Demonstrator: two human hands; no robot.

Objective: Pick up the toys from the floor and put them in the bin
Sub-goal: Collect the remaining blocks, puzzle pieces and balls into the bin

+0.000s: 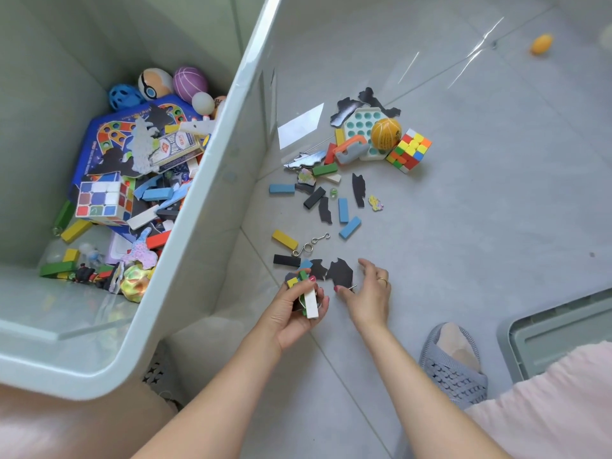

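Grey tiled floor (463,243), glossy, with a big pale translucent bin (212,180) tilted beside it, already part-filled with balls, a board game, a cube and blocks. Scattered toys beside the bin: blue block (281,188), yellow block (284,239), black block (286,260), wire puzzle (309,245), black puzzle pieces (340,272), and further from the bin a pop-it board (362,124), small yellow basketball (385,133) and Rubik's cube (409,149). An orange ball (541,44) well apart, far from the bin.

Left hand (298,309), near the bin's wall, clenched round a gathered bundle: white block (311,303), green and yellow bits, probably hoarded so one trip to the bin serves many pieces. Right hand (367,293), farther from the bin, fingers loosely spread and holding nothing plainly, thumb and forefinger reaching at the edge of a black puzzle piece, likely to pry the flat thing off the tile. A slippered foot (453,362) beyond the right hand. Much left on the floor; task roughly midway.
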